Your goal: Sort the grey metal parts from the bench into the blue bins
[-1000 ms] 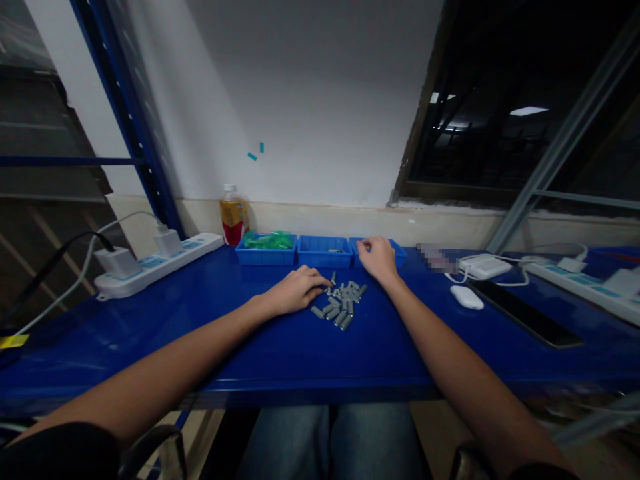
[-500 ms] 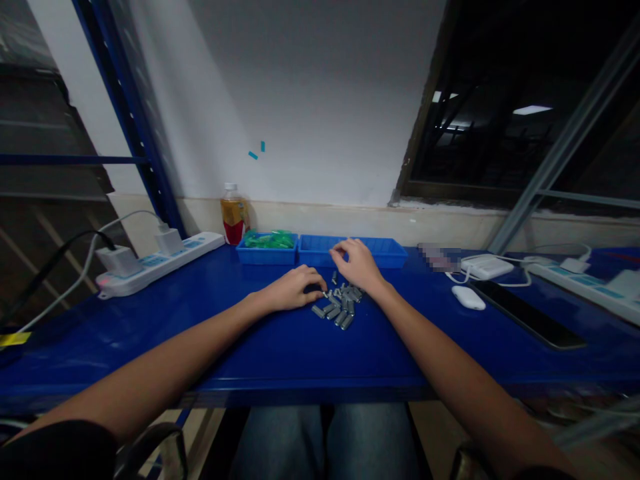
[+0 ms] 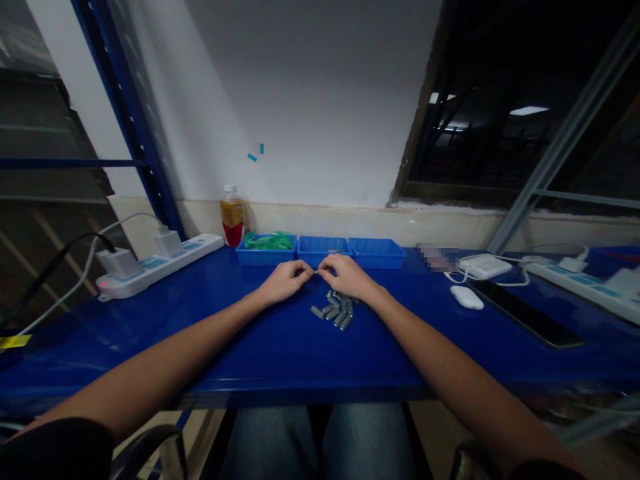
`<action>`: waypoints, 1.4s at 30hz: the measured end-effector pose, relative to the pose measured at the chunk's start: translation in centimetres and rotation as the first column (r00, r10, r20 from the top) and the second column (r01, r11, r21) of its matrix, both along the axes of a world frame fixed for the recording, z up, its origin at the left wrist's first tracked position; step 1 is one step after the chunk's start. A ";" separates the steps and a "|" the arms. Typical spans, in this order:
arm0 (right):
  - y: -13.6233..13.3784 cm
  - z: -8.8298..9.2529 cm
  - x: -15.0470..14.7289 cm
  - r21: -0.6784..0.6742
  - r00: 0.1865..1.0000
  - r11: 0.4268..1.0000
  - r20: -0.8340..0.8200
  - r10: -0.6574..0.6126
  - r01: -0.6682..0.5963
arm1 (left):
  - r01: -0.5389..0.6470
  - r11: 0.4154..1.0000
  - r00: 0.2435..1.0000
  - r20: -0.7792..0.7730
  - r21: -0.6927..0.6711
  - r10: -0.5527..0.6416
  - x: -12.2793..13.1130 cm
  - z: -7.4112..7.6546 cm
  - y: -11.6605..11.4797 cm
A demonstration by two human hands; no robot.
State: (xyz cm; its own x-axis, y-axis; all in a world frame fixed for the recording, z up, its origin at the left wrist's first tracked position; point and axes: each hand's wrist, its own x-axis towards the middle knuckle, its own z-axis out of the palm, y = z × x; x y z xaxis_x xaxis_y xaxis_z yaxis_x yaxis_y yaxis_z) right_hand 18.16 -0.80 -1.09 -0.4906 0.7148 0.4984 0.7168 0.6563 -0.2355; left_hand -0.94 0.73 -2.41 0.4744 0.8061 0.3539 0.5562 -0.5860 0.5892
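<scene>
Both hands meet just behind the pin pile (image 3: 337, 310). Left hand (image 3: 285, 280) and right hand (image 3: 347, 275) pinch one small pin (image 3: 316, 272) between fingertips. Likely joining step; next needs careful alignment.

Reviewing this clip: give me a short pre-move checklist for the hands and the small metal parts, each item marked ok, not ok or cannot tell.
1. Left hand and right hand meet fingertip to fingertip above the table: ok.
2. A part pinched between them: cannot tell, too small.
3. Grey metal parts lie heaped on the table beside the right hand: ok.
4. Middle blue tray unobstructed behind the hands: ok.
5. Green pieces stay inside the left blue tray: ok.
</scene>
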 end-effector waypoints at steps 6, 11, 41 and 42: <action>-0.3 0.1 0.0 -0.059 0.998 0.997 -0.045 0.039 -0.042 | 0.031 0.999 1.000 -0.003 0.020 -0.031 0.0 -0.2 0.1; -0.2 0.1 -0.2 -0.053 0.999 0.998 -0.043 0.025 -0.028 | 0.045 0.998 0.999 -0.014 0.040 -0.044 0.0 0.0 -0.1; -0.9 0.4 -0.4 0.059 0.998 0.998 0.056 -0.009 0.005 | 0.049 0.999 0.998 0.047 0.023 -0.050 0.3 0.0 -0.2; -0.9 0.5 -0.3 0.054 0.999 0.998 0.044 -0.019 0.016 | 0.050 0.998 0.998 0.032 0.034 -0.051 0.3 0.0 -0.3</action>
State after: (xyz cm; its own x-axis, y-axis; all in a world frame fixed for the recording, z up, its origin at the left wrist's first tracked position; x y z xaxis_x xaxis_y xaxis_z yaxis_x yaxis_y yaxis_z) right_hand 17.83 -1.68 -0.61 -0.5006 0.6961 0.5147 0.7373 0.6544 -0.1680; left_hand -0.62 0.45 -2.46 0.5016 0.7692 0.3960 0.5063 -0.6321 0.5866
